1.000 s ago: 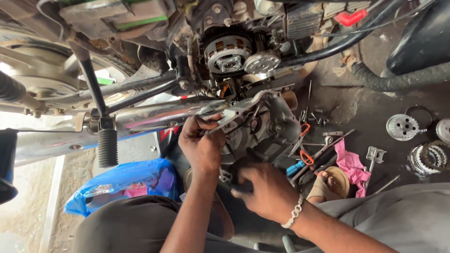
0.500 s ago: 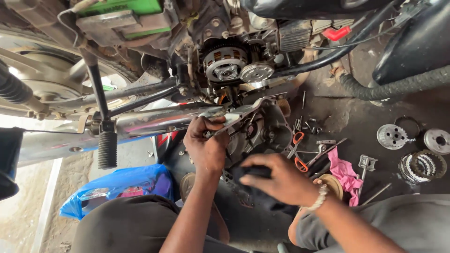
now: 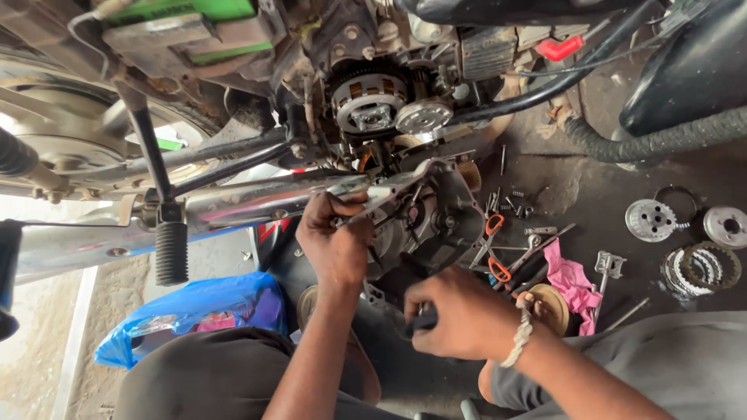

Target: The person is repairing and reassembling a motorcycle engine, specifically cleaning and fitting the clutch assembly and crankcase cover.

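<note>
Grip matters: your left hand (image 3: 336, 247) pinches the top edge of the engine cover (image 3: 420, 214) below the exposed clutch (image 3: 372, 101); your right hand (image 3: 459, 315), clenched on a dark tool handle (image 3: 424, 319), should work squarely.

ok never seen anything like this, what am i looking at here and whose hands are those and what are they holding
This one picture comes from a camera worn on a person's head, looking down at their own two bare hands. In front of them is a motorcycle with its engine opened up, so round gear-like parts show. The left hand grips the edge of a grey metal engine cover that sits below the open engine. The right hand, with a pale cord at the wrist, is closed around a small dark tool; what kind is hard to tell. On the stained floor lie orange-handled pliers, loose bolts, a pink rag, round metal discs, and at lower left a blue plastic bag.
</note>
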